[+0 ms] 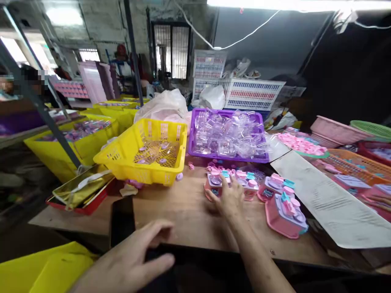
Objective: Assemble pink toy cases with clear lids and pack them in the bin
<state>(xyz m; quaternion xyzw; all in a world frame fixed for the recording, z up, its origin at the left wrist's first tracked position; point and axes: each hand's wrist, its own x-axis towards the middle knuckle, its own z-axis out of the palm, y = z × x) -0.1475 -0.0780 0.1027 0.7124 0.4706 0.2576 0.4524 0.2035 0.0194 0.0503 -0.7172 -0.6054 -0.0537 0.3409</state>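
My left hand (134, 254) is in front of the table's near edge, blurred, with thumb and fingers apart and nothing between them. Reaching forward, my right hand (230, 199) has its fingers spread over a row of small pink plastic toys with lilac tops. Its thumb and index finger are at one pink toy (214, 185) on the left; another pink toy (250, 187) is just right of the fingers. The hand partly hides both, and I cannot tell how firmly it touches them. Further right are two more such toys, one nearest the front (285, 215).
A yellow basket (140, 175) holds a few clear-and-lilac pieces. Behind stands a purple basket (229, 158) heaped with clear plastic parts. A dark phone (122, 217) lies left, beside a red tray (88, 207). A cardboard strip (332, 199) borders the right; another person's hand (381, 199) shows beyond.
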